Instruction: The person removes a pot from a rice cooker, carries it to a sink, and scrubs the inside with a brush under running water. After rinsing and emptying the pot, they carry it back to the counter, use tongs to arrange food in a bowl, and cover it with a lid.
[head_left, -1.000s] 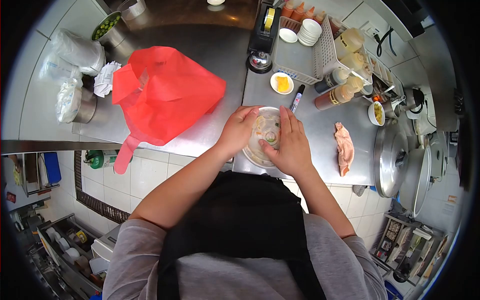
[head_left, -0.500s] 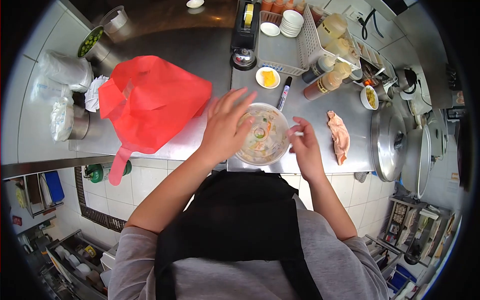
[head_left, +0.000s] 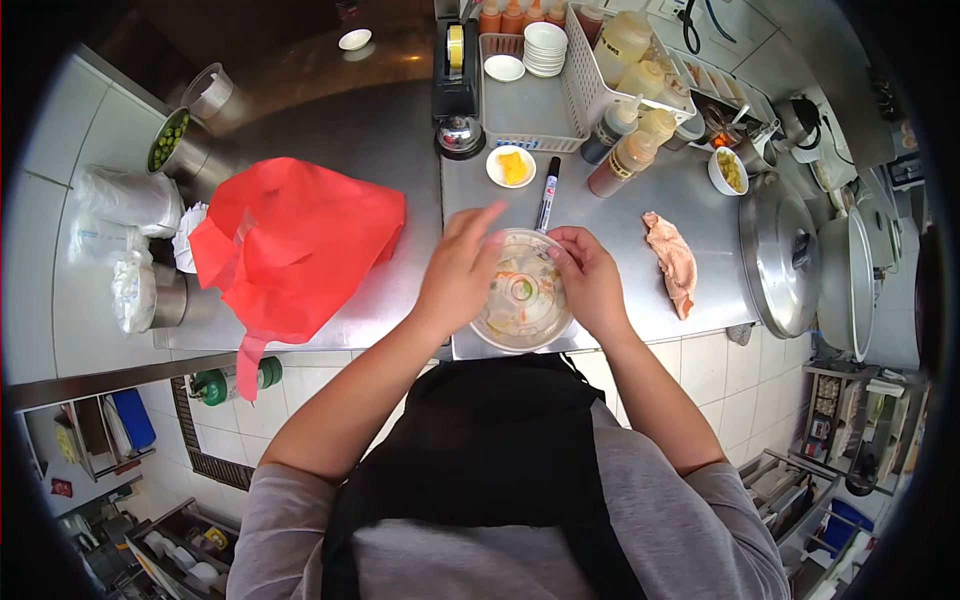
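A round plastic bowl (head_left: 522, 315) with a clear lid sits at the front edge of the steel counter; bits of orange and green food show through the lid. My right hand (head_left: 590, 285) has its thumb and curled fingers on the bowl's upper right rim. My left hand (head_left: 460, 268) lies along the left side of the bowl, fingers stretched out and somewhat blurred. Just beyond the bowl are a marker pen (head_left: 549, 192) and a small white dish (head_left: 511, 167) with yellow pieces.
A red fabric bag (head_left: 300, 245) rests on the left counter, its strap hanging over the edge. Rightward lie a pale piece of raw meat (head_left: 671, 265) and a large metal lid (head_left: 778, 260). Sauce bottles (head_left: 625, 160), a white basket (head_left: 535, 105) and a tape dispenser (head_left: 456, 85) stand behind.
My right hand has moved onto the upper right rim of the bowl, its thumb now on the lid. My left hand stays beside the bowl. The whole view has shifted slightly.
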